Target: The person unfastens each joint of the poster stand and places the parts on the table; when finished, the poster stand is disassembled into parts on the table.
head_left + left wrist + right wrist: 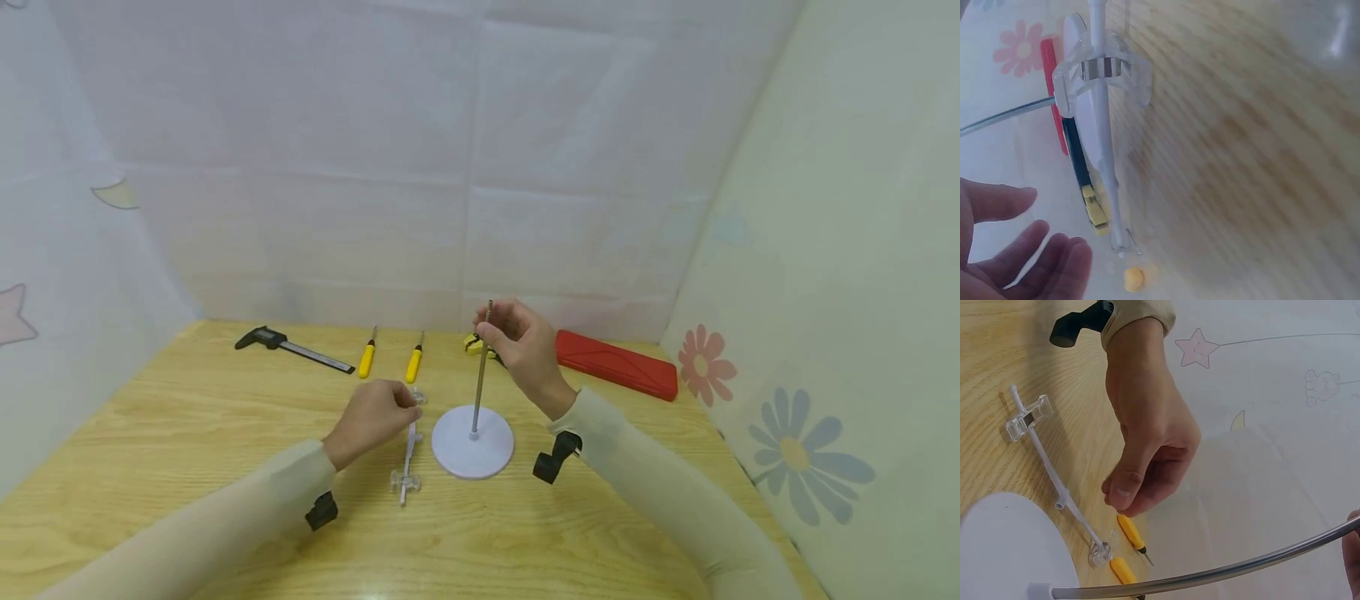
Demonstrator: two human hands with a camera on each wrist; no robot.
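So the right hand (525,346) is pinching the top of a thin metal rod (480,375) that stands upright in a round white base (472,442), sitting roughly mid-counter, a bit toward the near edge. The fingers are curled round the rod near its upper end. The left hand (372,417) hovers just beside the far end of a clear plastic arm with clips (408,454) that lies flat on the counter (187,417) right next to the base on its left. From the right wrist view its fingers (1124,487) look loosely curled and not holding anything, though it's hard to be sure whether a fingertip touches the clip. Along the far edge of the counter there's a black caliper (288,346) toward the far left corner, then two yellow-handled screwdrivers (390,358), a small yellow-and-black thing (472,342) mostly hidden behind the right hand, and a flat red case (615,362) toward the far right corner.
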